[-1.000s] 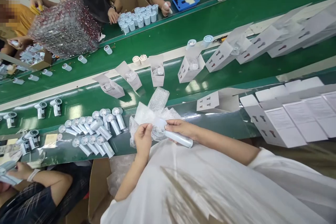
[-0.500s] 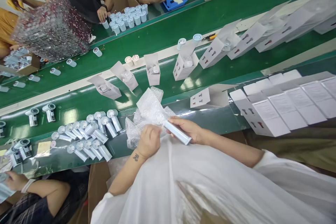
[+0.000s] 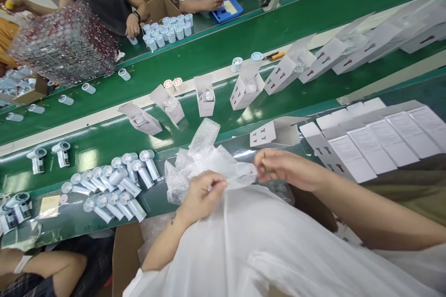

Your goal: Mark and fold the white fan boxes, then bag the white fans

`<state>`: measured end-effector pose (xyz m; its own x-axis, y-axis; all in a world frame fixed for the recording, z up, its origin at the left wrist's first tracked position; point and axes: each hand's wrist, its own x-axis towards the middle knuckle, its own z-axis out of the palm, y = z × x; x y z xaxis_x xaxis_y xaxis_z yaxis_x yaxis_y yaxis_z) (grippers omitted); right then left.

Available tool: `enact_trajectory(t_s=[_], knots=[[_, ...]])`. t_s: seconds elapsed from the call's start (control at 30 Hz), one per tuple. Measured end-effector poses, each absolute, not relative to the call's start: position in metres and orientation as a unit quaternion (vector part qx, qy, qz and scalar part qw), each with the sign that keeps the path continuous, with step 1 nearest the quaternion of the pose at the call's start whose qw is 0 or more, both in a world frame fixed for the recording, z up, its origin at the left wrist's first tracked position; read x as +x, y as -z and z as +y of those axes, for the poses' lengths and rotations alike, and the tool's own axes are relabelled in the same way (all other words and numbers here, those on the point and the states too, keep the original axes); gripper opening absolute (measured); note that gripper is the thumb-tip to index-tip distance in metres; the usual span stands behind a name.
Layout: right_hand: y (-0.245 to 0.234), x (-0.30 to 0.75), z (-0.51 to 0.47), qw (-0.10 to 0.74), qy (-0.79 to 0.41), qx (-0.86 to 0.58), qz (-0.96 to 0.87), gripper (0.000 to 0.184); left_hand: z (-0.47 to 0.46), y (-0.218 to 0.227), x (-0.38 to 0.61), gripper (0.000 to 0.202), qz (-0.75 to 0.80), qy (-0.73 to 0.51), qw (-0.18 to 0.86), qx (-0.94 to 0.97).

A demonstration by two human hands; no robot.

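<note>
Both of my hands are at a bubble-wrap bag (image 3: 242,174) just in front of my white clothing. My left hand (image 3: 202,195) pinches its near left side between thumb and fingers. Opposite it, my right hand (image 3: 289,168) has its fingertips closed on the right end. Through the cloudy plastic I cannot make out whether a handheld fan is inside. More bubble wrap (image 3: 177,178) lies crumpled beyond my left hand. Silver-blue handheld fans (image 3: 128,185) lie in rows to the left of it on the bench.
Open white boxes (image 3: 205,102) stand along the green conveyor (image 3: 80,127). One box (image 3: 273,133) lies near my right hand, with boxes and leaflets (image 3: 369,148) further right. Co-workers sit across the belt beside light-blue cylinders (image 3: 167,32); another person's arm (image 3: 42,264) is at lower left.
My right hand has left the bare fan body and moved right, to the bag's end. The silver fan body no longer shows. The bag is now stretched between my hands.
</note>
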<state>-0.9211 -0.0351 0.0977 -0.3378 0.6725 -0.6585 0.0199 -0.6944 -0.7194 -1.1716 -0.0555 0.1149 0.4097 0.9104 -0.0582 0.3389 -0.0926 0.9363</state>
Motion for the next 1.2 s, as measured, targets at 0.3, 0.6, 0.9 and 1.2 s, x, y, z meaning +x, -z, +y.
enact_trajectory(t_s=[0.3,0.6,0.9,1.2], knots=[[0.008,-0.945,-0.044,0.232,-0.747,-0.542,-0.309,0.070,-0.023,-0.054,-1.225,0.030,0.605,-0.329,0.400,0.605],[0.057,-0.939,-0.050,0.243,-0.372,-0.669,-0.595,0.041,0.001,0.006,-1.356,0.043,0.913,-0.083,0.195,0.349],[-0.028,-1.025,0.009,0.314,-0.836,-0.393,-0.220,0.048,-0.006,-0.037,-1.214,0.043,0.632,-0.214,0.568,0.482],[-0.029,-0.951,-0.010,0.372,-0.801,-0.466,-0.059,0.036,0.150,0.008,-1.100,0.049,0.783,-0.127,0.411,0.450]])
